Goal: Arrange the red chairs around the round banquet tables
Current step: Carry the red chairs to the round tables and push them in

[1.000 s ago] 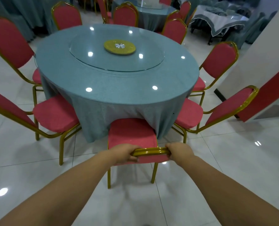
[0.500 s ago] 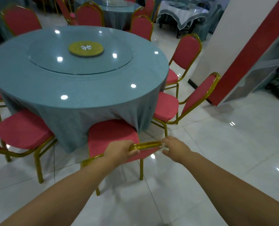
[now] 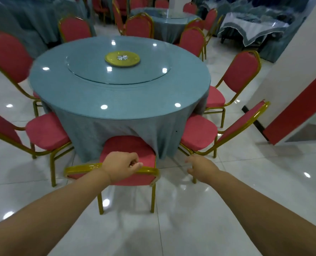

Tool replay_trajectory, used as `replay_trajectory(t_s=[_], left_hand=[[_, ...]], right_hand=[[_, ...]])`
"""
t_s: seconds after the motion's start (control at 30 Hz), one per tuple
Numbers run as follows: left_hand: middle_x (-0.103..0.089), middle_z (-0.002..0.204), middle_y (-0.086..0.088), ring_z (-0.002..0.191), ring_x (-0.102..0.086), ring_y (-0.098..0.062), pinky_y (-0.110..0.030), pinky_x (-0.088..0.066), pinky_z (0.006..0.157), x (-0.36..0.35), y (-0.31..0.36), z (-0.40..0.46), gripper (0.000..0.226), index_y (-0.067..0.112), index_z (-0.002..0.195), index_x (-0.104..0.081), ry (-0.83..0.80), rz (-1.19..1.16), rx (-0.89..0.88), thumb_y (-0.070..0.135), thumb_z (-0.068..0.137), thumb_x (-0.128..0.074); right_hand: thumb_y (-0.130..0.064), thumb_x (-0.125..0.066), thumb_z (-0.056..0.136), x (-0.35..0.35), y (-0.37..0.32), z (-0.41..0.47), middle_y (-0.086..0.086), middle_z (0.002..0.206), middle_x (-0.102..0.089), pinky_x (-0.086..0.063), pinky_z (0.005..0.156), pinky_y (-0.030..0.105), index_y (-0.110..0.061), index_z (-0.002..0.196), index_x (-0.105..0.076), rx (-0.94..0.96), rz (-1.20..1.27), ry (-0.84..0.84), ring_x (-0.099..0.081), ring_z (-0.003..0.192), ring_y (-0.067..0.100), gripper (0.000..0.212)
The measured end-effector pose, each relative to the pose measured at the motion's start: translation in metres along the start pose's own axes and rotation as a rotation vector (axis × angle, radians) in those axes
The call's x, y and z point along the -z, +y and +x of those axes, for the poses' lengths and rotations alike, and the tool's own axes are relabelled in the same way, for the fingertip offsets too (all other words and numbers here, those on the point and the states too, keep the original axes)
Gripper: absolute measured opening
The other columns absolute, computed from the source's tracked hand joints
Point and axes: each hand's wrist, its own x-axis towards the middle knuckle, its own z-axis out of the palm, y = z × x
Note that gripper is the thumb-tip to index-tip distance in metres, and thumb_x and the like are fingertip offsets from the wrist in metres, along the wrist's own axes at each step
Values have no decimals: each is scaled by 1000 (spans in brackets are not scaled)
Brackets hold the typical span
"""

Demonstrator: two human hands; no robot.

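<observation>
A round banquet table (image 3: 116, 100) with a blue cloth, a glass turntable and a yellow disc stands ahead. Directly below me a red chair (image 3: 127, 146) with a gold frame has its seat tucked under the cloth's edge. My left hand (image 3: 122, 166) is closed over the gold top rail of its backrest. My right hand (image 3: 201, 168) hovers off the chair to the right, fingers apart, holding nothing. More red chairs ring the table: one at the near right (image 3: 199, 133), one at the near left (image 3: 46, 130).
Further red chairs stand at the right (image 3: 242, 72), far left (image 3: 7, 56) and back of the table. A white pillar with a red stripe (image 3: 299, 108) rises at the right. Another round table (image 3: 168, 17) with chairs and cloth-covered tables (image 3: 253, 26) lie behind. The white tile floor is glossy.
My right hand has let go of the chair's top rail and moved off to the right. My left hand has slid toward the rail's middle. The view swung back left.
</observation>
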Motion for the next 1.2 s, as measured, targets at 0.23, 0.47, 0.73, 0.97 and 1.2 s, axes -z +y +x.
replay_trajectory(t_s=[0.23, 0.47, 0.73, 0.97, 1.2], left_hand=[[-67, 83, 7, 78, -62, -12, -28, -46, 69, -28, 131, 62, 28, 28, 96, -63, -17, -53, -36, 49, 93, -44], [-67, 85, 6, 77, -61, -13, -29, -43, 67, -50, 207, 143, 28, 25, 95, -62, -64, -43, -83, 46, 94, -44], [-68, 90, 6, 85, -61, -16, -28, -43, 71, -81, 275, 293, 24, 25, 98, -65, -92, -186, -89, 43, 92, -50], [-66, 106, 0, 88, -56, -17, -29, -44, 74, -94, 324, 415, 29, 23, 114, -60, -275, -255, -90, 39, 96, -45], [-56, 98, 0, 87, -53, -18, -27, -39, 74, -116, 358, 489, 30, 20, 124, -53, -450, -339, -27, 29, 96, -46]], right_hand=[[-20, -53, 94, 28, 97, -21, 3, 132, -51, -42, 98, 29, -19, 130, -53, 31, 28, 56, -51, 118, 21, 37], [-23, -54, 94, 51, 211, -29, -2, 136, -49, -41, 103, 31, -21, 129, -53, -48, 114, 115, -48, 122, 17, 35], [-24, -54, 95, 97, 326, 15, -2, 133, -50, -43, 101, 28, -21, 128, -54, -152, 135, 156, -52, 118, 17, 33], [-25, -54, 95, 152, 408, 97, -5, 138, -49, -41, 100, 25, -23, 130, -53, -206, 107, 142, -52, 119, 15, 35], [-24, -56, 94, 181, 456, 171, -3, 153, -29, -39, 105, 31, -26, 142, -37, -115, 98, 164, -41, 134, 18, 52]])
